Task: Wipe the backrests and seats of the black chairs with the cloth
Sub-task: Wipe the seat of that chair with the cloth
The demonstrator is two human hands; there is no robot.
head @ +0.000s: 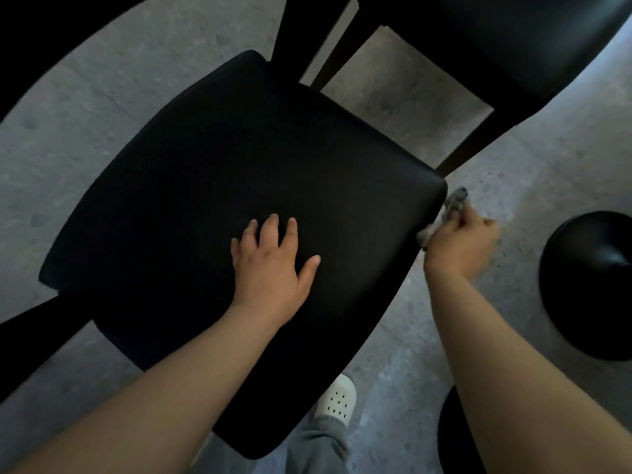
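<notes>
Fingers (455, 218) of the right hand (461, 244) are bunching the soft, limp cloth (456, 196); the left hand (270, 268) is pressing flat, fingers spread, steadying the seemingly slick seat (205, 165).

left hand (273, 265) on seat (191, 186) | cloth (444, 217) at seat's right edge

The nearer black chair (222, 186) is seen from above, its smooth seat angled; a second black chair (513, 39) is set just behind. The grey cloth (453, 203) is bunched against the seat's right edge.
</notes>
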